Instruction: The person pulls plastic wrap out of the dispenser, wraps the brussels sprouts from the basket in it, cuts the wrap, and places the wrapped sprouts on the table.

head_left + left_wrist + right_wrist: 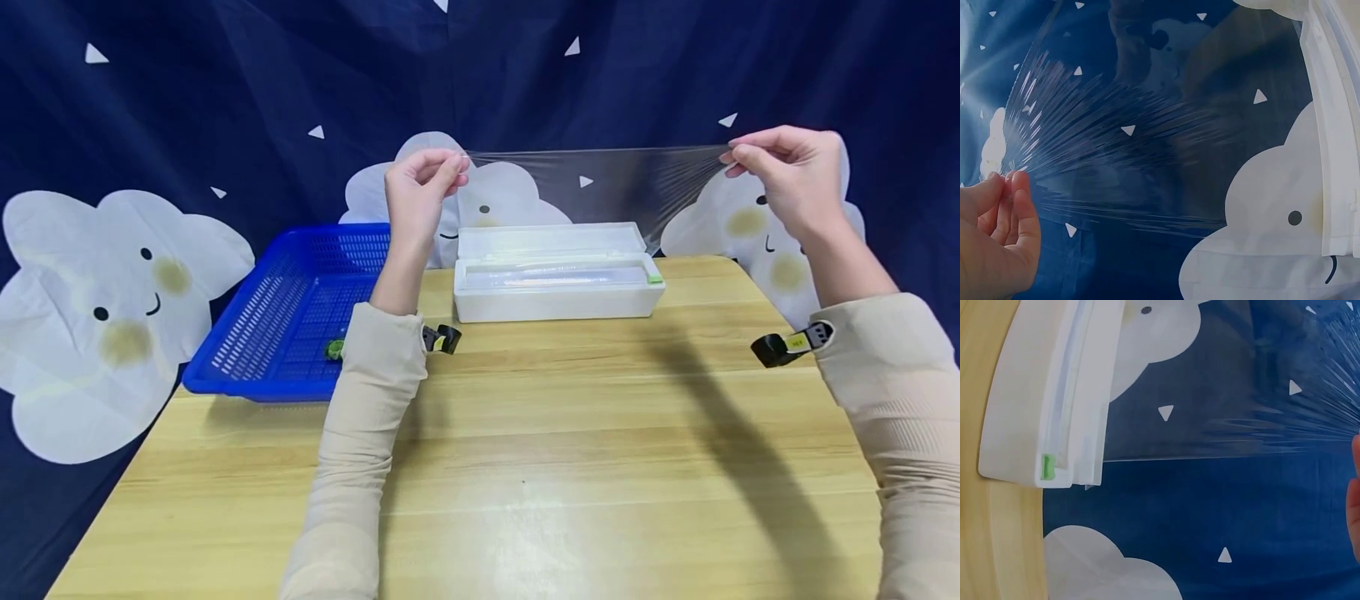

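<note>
Pinching closed, your left hand point(426, 187) at eleven o'clock and right hand point(798, 175) at two hold thin, clear plastic film point(626, 177) stretched between them; the small yellow label point(797, 342) is illegible.

The background is filled by a dark blue curtain point(247, 92), hung in soft folds. It is printed with white clouds point(63, 308), marked with dark eyes, smiles and yellowish cheeks, and with small white triangles point(96, 55) scattered about. In front of it is set a table point(600, 450), surfaced in pale wood grain. Light is reflected from its near part in a bright patch point(536, 525), and a long shadow point(738, 442) is cast across its right side
</note>
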`<state>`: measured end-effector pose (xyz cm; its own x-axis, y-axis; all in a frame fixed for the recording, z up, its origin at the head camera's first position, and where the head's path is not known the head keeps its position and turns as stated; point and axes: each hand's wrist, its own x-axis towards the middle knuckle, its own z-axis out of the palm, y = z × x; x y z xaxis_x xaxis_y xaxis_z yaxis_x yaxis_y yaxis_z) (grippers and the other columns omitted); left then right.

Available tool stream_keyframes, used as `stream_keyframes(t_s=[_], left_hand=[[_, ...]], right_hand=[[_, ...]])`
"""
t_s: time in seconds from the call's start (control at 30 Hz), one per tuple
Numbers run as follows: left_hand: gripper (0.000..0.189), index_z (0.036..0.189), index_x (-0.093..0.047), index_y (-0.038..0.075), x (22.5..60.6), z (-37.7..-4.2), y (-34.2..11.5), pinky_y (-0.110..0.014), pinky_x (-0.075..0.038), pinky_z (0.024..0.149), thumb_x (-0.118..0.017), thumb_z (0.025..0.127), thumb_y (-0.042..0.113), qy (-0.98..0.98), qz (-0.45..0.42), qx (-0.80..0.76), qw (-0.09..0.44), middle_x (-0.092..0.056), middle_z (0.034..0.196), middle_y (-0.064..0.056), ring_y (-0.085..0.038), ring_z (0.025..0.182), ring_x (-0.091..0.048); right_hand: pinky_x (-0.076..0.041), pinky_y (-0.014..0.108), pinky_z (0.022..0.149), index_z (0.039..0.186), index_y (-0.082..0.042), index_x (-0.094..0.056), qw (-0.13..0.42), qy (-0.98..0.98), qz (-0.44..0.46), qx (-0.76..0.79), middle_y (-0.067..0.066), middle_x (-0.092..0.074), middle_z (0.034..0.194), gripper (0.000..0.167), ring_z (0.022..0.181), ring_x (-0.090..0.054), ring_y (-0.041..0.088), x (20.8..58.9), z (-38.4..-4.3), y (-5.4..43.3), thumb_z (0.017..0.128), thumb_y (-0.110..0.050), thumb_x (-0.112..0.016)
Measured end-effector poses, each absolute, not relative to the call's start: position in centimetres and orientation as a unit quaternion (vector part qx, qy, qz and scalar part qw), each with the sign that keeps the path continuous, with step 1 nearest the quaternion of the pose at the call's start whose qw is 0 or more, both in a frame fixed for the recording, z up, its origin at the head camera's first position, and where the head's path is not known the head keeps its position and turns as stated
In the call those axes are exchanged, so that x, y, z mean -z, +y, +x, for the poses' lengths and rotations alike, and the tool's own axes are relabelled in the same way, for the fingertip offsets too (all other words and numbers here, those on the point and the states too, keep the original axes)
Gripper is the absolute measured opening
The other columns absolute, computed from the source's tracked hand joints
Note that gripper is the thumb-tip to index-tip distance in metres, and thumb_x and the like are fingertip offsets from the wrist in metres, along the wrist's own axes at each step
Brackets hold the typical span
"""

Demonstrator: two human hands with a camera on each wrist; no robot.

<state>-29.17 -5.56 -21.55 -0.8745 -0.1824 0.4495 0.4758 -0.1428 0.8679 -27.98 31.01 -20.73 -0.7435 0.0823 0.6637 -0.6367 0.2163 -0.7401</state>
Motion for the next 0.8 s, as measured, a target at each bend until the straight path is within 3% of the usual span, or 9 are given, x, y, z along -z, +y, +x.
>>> stream_keyframes(t_s=[0.2, 0.37, 0.53, 0.7, 0.8], left_hand=[[0.011, 0.085, -0.065, -0.007, 21.6, -28.2, -5.6, -0.021, -0.051, 0.066, -0.065, 0.082, 0.003, -0.627, -0.142, 0.731, 0.23, -0.065, 0.071, 0.002, -0.008, 0.062, -0.061], [0.005, 0.081, -0.067, -0.002, 22.0, -27.4, -5.7, -0.022, -0.051, 0.066, -0.065, 0.082, 0.002, -0.627, -0.153, 0.729, 0.227, -0.065, 0.071, 0.002, -0.009, 0.062, -0.061], [0.01, 0.085, -0.066, -0.008, 23.1, -26.1, -5.8, -0.025, -0.05, 0.064, -0.064, 0.083, 0.002, -0.647, -0.176, 0.703, 0.238, -0.065, 0.07, 0.006, -0.008, 0.062, -0.061], [0.016, 0.087, -0.066, -0.009, 24.3, -24.5, -6.2, -0.023, -0.049, 0.062, -0.064, 0.084, 0.006, -0.686, -0.19, 0.654, 0.254, -0.068, 0.077, -0.007, -0.006, 0.064, -0.061], [0.016, 0.086, -0.069, -0.006, 24.9, -23.4, -6.7, -0.019, -0.044, 0.058, -0.066, 0.083, 0.009, -0.713, -0.184, 0.624, 0.261, -0.069, 0.083, -0.013, -0.005, 0.065, -0.058]], right_hand=[[-0.048, 0.012, 0.066, 0.082, 0.011, -0.068, 0.317, -0.687, 0.228, -0.613, -0.002, -0.069, 0.069, 0.007, 0.058, -0.062, 0.008, 20.9, -27.2, 31.0, 0.079, 0.01, -0.062], [-0.048, 0.014, 0.062, 0.079, 0.013, -0.067, 0.3, -0.659, 0.247, -0.644, 0.002, -0.069, 0.07, 0.006, 0.058, -0.062, 0.01, 21.3, -26.0, 31.1, 0.078, 0.013, -0.062], [-0.049, 0.015, 0.062, 0.079, 0.014, -0.067, 0.295, -0.646, 0.257, -0.656, 0.005, -0.07, 0.071, 0.01, 0.06, -0.064, 0.011, 22.6, -24.5, 31.5, 0.077, 0.018, -0.058], [-0.044, 0.013, 0.06, 0.078, 0.011, -0.068, 0.316, -0.672, 0.253, -0.62, 0.002, -0.07, 0.075, 0.01, 0.07, -0.064, 0.008, 24.1, -22.8, 31.8, 0.078, 0.016, -0.059], [-0.045, 0.014, 0.066, 0.078, 0.015, -0.066, 0.307, -0.673, 0.268, -0.617, 0.002, -0.07, 0.078, 0.008, 0.078, -0.063, 0.01, 25.0, -22.0, 31.8, 0.078, 0.016, -0.059]])
